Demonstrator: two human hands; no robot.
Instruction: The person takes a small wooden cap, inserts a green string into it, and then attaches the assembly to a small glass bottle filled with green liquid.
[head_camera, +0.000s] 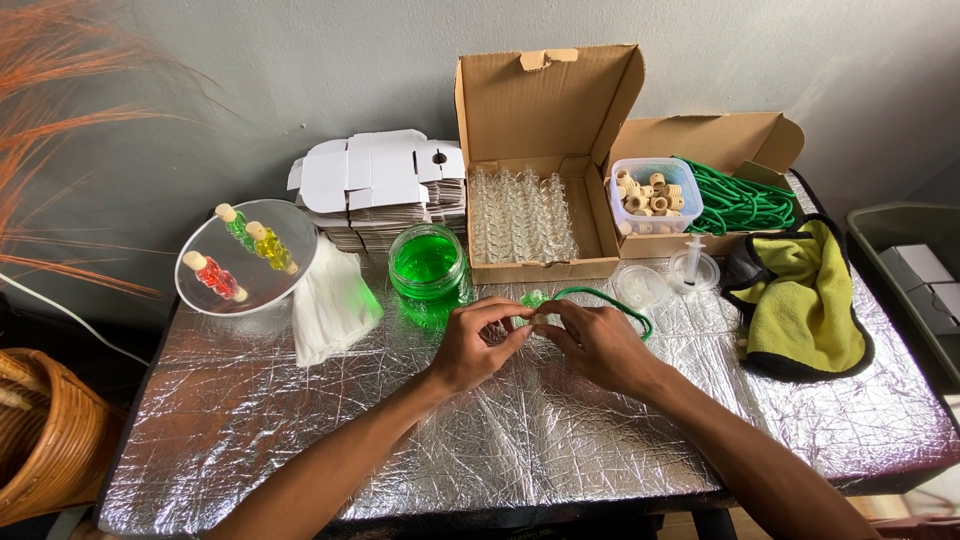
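Head view looks down on your two hands meeting over the middle of the foil-covered desk (560, 440). Your left hand (470, 345) and right hand (600, 345) come together fingertip to fingertip, and both sets of fingers are pinched on a small green-filled bottle (535, 300) with a green cord (610, 300) looping out from it to the right and back toward your right hand. The bottle is mostly hidden by your fingers, so you cannot tell exactly how it is turned.

Just beyond your left hand stands a glass jar of green liquid (428, 265). Left of the jar lies a white cloth (330, 300), and further left a round plate (245, 265) carries small bottles of red, yellow and green liquid with pale stoppers. A stack of flat white box blanks (385, 190) sits at the far side.

Behind your hands an open cardboard box (540, 150) holds rows of empty clear bottles. To its right, a second cardboard box (720, 145) holds a plastic tub of wooden beads (655, 195) and a bundle of green cord (745, 205). A syringe (692, 260) stands in a clear lid near it, and a yellow cloth (805, 300) lies at the right. A wicker basket (40, 440) sits off the desk at the near left.
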